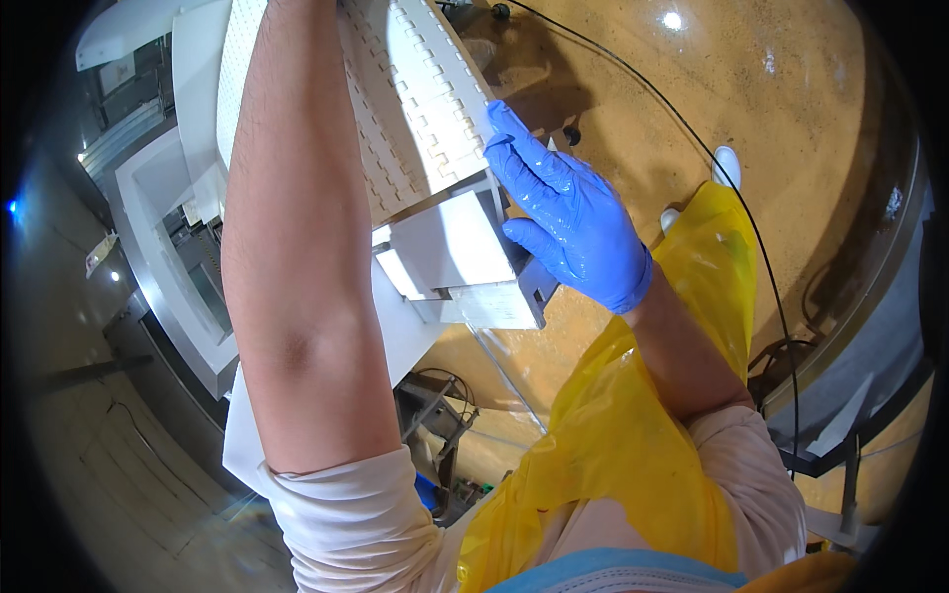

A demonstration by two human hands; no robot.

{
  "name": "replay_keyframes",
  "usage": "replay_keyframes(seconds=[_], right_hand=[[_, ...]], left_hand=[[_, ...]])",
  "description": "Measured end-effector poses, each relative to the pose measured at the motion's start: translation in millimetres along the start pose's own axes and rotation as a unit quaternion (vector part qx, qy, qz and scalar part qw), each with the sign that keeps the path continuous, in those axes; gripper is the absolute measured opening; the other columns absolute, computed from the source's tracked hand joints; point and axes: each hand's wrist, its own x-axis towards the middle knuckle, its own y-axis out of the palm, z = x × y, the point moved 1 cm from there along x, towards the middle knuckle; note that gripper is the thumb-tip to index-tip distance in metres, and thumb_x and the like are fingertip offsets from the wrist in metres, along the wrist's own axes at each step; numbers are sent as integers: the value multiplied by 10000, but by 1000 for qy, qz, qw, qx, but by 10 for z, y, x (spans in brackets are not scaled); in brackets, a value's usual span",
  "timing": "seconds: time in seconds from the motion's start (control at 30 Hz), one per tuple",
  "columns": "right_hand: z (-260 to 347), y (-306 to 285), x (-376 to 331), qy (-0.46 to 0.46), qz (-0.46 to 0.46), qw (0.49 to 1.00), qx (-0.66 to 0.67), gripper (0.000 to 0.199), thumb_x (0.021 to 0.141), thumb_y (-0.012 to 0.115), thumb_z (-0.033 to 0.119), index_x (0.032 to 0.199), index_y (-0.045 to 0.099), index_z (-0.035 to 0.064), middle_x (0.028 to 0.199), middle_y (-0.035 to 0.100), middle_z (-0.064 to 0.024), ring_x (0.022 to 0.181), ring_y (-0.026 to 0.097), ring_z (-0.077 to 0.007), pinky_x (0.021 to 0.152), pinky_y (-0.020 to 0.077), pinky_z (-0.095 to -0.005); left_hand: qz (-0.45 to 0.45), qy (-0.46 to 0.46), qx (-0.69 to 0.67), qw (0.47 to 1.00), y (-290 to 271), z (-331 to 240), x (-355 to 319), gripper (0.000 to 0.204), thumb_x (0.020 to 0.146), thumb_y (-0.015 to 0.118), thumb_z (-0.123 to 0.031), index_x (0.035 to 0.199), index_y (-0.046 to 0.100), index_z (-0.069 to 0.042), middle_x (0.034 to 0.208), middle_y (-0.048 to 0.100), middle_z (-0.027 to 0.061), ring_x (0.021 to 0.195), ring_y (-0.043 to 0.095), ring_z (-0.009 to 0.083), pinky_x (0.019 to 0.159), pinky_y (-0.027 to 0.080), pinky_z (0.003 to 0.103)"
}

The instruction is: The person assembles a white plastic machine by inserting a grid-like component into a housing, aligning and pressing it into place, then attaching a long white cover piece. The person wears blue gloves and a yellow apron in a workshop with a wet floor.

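Note:
My right hand [578,222], in a wet blue glove, is open. Its fingers stretch toward the side edge of a white modular conveyor belt [420,94], with nothing in them. Whether the fingertips touch that edge or hover over it, I cannot tell. Just below the belt's end is a white sloping plate [455,242], close to the thumb. My bare left arm [301,237] reaches up across the left side of the belt and leaves the picture at the top. The left hand is out of sight.
A white rectangular frame [148,188] with an opening stands at the left. Orange-brown floor [633,59] spreads to the right, crossed by a black cable [682,119]. A yellow plastic apron [633,435] covers my front. A curved metal edge [880,287] lies at far right.

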Motion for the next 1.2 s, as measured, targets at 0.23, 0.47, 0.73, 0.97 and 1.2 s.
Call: replay_keyframes(seconds=[0.23, 0.47, 0.73, 0.97, 1.2], right_hand=[[3, 20, -45, -13, -39, 999, 24, 690, 809, 829, 173, 1452, 606, 61, 1632, 479, -121, 1172, 658, -246, 987, 525, -352], [14, -23, -49, 9, -33, 991, 129, 658, 858, 801, 78, 1477, 580, 44, 1618, 489, -145, 1228, 650, -272, 1025, 522, -347], [-261, -231, 17, 146, 21, 913, 379, 785, 860, 776, -18, 1580, 475, 62, 1670, 426, -122, 1445, 514, -297, 1118, 487, -428], [-162, -299, 214, 2, 68, 975, 212, 857, 769, 858, 6, 1547, 501, 0, 1688, 380, -176, 1498, 466, -308, 1211, 394, -381], [-196, -201, 184, 3, 65, 978, 197, 805, 820, 853, 212, 1537, 526, 47, 1668, 390, -189, 1434, 512, -334, 1186, 435, -397]], left_hand=[[60, 237, 356, 902, -111, 159, 2, 227, 722, 740, -188, 815, 549, -109, 852, 574, 73, 813, 575, 281, 715, 468, 434], [83, 102, 439, 889, -92, 88, -62, 282, 749, 731, -224, 905, 537, -90, 917, 575, 103, 865, 578, 298, 754, 473, 447], [107, -1, 482, 870, -62, -1, -173, 358, 781, 721, -265, 1007, 524, -69, 992, 575, 137, 925, 582, 318, 798, 480, 461], [116, -50, 498, 858, -47, -66, -270, 430, 809, 712, -301, 1097, 513, -51, 1057, 575, 167, 977, 585, 335, 837, 486, 474], [114, -83, 502, 854, -5, -100, -293, 506, 836, 703, -337, 1186, 501, -32, 1122, 575, 196, 1029, 588, 352, 875, 491, 486]])
